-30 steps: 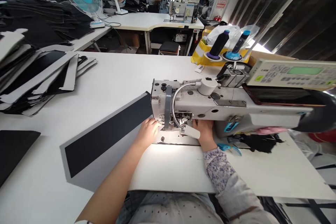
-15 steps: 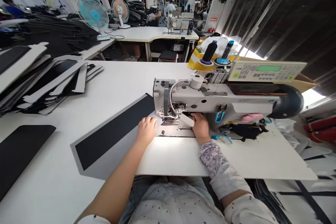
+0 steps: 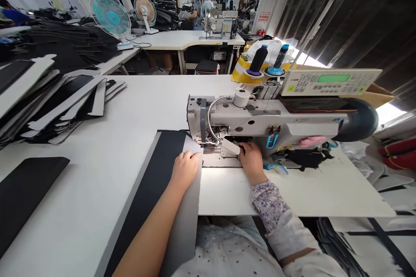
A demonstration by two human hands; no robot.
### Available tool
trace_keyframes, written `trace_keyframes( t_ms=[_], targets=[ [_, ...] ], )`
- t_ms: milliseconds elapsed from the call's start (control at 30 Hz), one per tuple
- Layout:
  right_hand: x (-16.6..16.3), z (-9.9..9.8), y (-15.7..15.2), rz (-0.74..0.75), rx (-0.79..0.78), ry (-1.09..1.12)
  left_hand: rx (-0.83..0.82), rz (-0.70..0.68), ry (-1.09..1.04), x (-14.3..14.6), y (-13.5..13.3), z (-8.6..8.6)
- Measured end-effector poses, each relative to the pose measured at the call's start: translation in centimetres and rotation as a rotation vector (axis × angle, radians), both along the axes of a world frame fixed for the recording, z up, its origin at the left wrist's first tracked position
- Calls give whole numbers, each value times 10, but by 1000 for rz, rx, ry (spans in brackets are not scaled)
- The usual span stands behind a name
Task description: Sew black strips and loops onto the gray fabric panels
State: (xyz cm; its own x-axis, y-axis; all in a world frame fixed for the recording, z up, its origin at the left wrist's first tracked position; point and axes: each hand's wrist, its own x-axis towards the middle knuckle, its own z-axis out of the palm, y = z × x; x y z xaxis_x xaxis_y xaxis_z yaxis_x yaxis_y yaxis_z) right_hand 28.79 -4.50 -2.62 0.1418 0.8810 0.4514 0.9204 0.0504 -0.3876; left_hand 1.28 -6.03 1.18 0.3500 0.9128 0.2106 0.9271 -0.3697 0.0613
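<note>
A long dark panel [image 3: 152,190] with a grey border lies lengthwise toward me, its far end under the head of the sewing machine [image 3: 247,121]. My left hand [image 3: 185,169] rests flat on the panel's grey edge just left of the needle, fingers stretched forward. My right hand [image 3: 251,160] sits on the machine bed right of the needle, under the small work lamp [image 3: 230,147], its fingers curled and partly hidden.
Stacks of dark panels [image 3: 48,95] lie at the left, and another dark piece [image 3: 26,190] at the near left. Thread cones [image 3: 258,58] and a control panel [image 3: 328,81] stand behind the machine. Fans [image 3: 108,15] and a person at a far table.
The panel has swung from lying diagonally to the left to pointing straight toward me. My left hand moved with it, slightly nearer. My right hand stayed by the needle.
</note>
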Motion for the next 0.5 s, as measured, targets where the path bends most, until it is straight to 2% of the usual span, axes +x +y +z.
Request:
trace_keyframes(
  t_ms=[167, 300, 400, 500],
  targets=[
    [-8, 2, 6, 8, 118, 184, 20, 98, -60, 10, 11, -8],
    [-12, 6, 9, 11, 147, 304, 46, 168, -72, 17, 24, -12],
    [-13, 9, 9, 14, 171, 386, 57, 184, -52, 19, 37, -14],
    [-23, 11, 4, 83, 198, 486, 59, 179, -48, 20, 50, -17]
  ],
)
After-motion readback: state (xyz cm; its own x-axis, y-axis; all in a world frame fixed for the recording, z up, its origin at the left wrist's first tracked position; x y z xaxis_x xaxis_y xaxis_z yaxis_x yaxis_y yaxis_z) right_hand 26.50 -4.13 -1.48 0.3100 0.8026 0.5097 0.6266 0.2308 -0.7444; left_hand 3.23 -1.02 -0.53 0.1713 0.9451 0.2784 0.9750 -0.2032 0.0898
